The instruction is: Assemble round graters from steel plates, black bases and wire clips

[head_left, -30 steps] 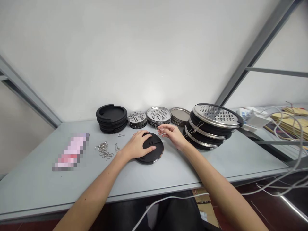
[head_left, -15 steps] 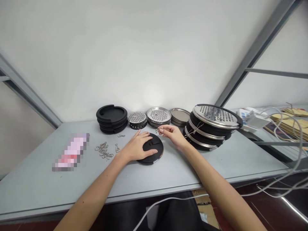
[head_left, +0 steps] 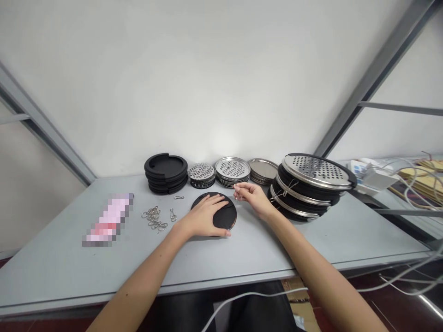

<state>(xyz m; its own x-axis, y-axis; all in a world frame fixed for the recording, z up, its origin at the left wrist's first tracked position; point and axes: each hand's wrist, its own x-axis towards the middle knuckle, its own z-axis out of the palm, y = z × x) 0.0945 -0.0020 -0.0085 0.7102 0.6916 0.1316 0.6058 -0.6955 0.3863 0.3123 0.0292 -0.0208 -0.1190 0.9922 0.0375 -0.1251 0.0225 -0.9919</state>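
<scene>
My left hand [head_left: 207, 216] lies with spread fingers on a round black disc [head_left: 226, 214] on the grey table. Just right of the disc, my right hand [head_left: 249, 196] pinches a small metal wire clip [head_left: 236, 186] between thumb and fingers. Loose wire clips [head_left: 155, 219] lie in a small heap left of my left hand, with one clip [head_left: 173, 215] apart and another [head_left: 179, 198] behind it. A tall stack of black rings with metal grater plates [head_left: 311, 177] stands right of my right hand, wire clips hanging at its side.
Along the wall stand stacked black rings [head_left: 166, 173], small perforated plates [head_left: 201, 173], larger perforated plates [head_left: 232, 169] and plain metal plates [head_left: 263, 170]. A blurred pink item [head_left: 109, 219] lies at the left. White cables and a white box [head_left: 372, 175] are at the right.
The whole view has shifted slightly. My left hand has turned a little and its thumb has slid toward the disc's near edge. My right hand has drawn slightly away from the disc with the clip.
</scene>
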